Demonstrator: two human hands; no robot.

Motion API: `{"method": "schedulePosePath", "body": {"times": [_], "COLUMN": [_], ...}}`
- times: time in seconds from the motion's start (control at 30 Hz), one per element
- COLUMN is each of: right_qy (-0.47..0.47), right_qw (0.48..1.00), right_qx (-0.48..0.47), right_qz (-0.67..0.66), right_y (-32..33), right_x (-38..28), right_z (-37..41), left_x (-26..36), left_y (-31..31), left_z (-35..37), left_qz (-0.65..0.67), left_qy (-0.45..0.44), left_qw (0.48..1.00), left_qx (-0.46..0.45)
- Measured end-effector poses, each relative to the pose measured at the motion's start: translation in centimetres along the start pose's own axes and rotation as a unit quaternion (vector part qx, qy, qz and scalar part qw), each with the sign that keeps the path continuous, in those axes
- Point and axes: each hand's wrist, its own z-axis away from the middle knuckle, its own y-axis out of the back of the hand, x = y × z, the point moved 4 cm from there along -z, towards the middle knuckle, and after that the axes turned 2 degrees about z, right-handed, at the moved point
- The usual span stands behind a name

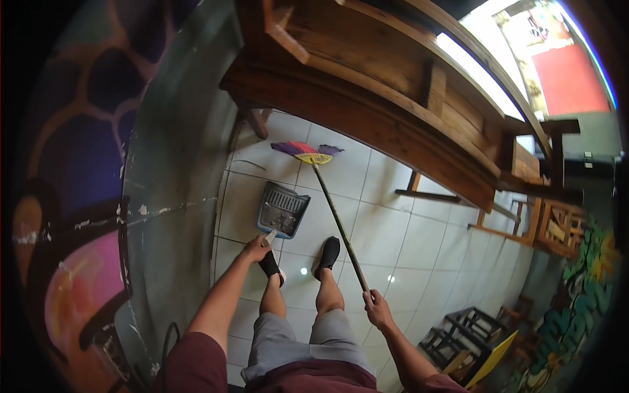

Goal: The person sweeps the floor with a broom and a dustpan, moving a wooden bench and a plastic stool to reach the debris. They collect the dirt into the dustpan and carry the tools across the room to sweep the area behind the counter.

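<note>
My left hand (256,248) is closed round the pale handle of a grey-blue dustpan (298,208). The pan lies on or just above the tiles in front of my feet, with bits of dirt visible in it. My right hand (377,308) grips the end of a long broom stick (339,220). At the stick's far end, the broom (313,158) has a yellow base and red and purple bristles spread on the floor, beyond the dustpan and close to the wooden bench. Broom head and dustpan are apart.
A long wooden bench (367,92) runs across the top, its legs on the white tiled floor (380,229). A painted wall (177,144) rises at left. Wooden stools (560,226) stand at far right, and a dark table with a yellow side (491,359) at lower right.
</note>
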Motion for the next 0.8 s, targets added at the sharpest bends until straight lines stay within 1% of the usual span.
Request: {"method": "schedulePosePath", "body": {"times": [0.03, 0.1, 0.17, 0.2, 0.23, 0.27, 0.3, 0.33, 0.37, 0.4, 0.43, 0.47, 0.5, 0.57, 0.6, 0.67, 0.73, 0.8], "right_qy": [0.004, -0.003, -0.012, -0.02, -0.023, -0.033, -0.024, -0.012, -0.013, -0.02, -0.023, -0.014, -0.033, -0.057, -0.064, -0.05, -0.058, -0.044], "right_qw": [1.0, 1.0, 0.999, 0.998, 0.998, 0.996, 0.996, 0.996, 0.996, 0.996, 0.997, 0.998, 0.997, 0.996, 0.995, 0.995, 0.996, 0.998], "right_qx": [0.003, 0.007, 0.013, 0.006, 0.006, 0.019, 0.018, 0.014, 0.021, 0.02, 0.013, 0.01, -0.007, -0.025, -0.029, -0.025, -0.039, -0.036], "right_qz": [0.003, -0.01, -0.042, -0.06, -0.063, -0.076, -0.082, -0.084, -0.088, -0.082, -0.072, -0.066, -0.062, -0.067, -0.076, -0.077, -0.049, -0.037], "right_y": [-0.8, -2.4, -3.3, -3.6, -3.4, -3.6, -3.7, -3.5, -3.1, -2.9, -2.7, -2.2, -1.7, -0.6, 0.1, 1.1, 2.3, 3.0], "right_x": [-0.3, 0.1, 0.7, 1.0, 0.9, 1.6, 2.3, 2.7, 2.9, 3.1, 3.4, 3.5, 3.9, 4.5, 5.2, 6.9, 7.1, 8.1], "right_z": [0.1, 0.7, 0.9, 1.1, 1.4, 1.4, 0.9, 0.6, 0.4, 0.3, 0.3, 0.3, 0.5, 0.9, 1.0, 0.6, 0.9, 0.4], "left_x": [-0.2, 0.9, 3.3, 1.4, 4.9, 9.8, 13.7, 18.6, 21.9, 24.0, 24.6, 24.8, 26.2, 29.0, 29.1, 28.2, 28.4, 28.5], "left_y": [1.6, 5.0, 10.7, 14.0, 19.0, 22.5, 26.8, 28.9, 31.0, 32.8, 34.6, 36.0, 36.0, 34.2, 33.9, 34.5, 34.0, 33.3], "left_z": [0.1, 0.4, -0.9, -5.3, -5.1, -4.1, -2.6, -0.1, 0.5, 0.4, -1.9, -3.6, -3.2, -3.3, -4.3, -6.1, -5.9, -4.8], "left_qz": [-0.015, -0.062, -0.04, -0.044, 0.009, 0.003, 0.189, 0.37, 0.366, 0.36, 0.326, 0.293, 0.294, 0.346, 0.348, 0.231, 0.216, 0.193], "left_qy": [-0.008, -0.048, -0.053, -0.172, -0.176, -0.19, -0.182, -0.159, -0.196, -0.229, -0.263, -0.296, -0.299, -0.193, -0.197, -0.256, -0.274, -0.292], "left_qw": [1.0, 0.993, 0.998, 0.977, 0.963, 0.963, 0.929, 0.856, 0.853, 0.849, 0.858, 0.863, 0.858, 0.892, 0.89, 0.882, 0.883, 0.882], "left_qx": [-0.011, -0.088, 0.007, 0.117, 0.204, 0.19, 0.262, 0.324, 0.316, 0.312, 0.298, 0.286, 0.296, 0.217, 0.22, 0.322, 0.316, 0.316]}}
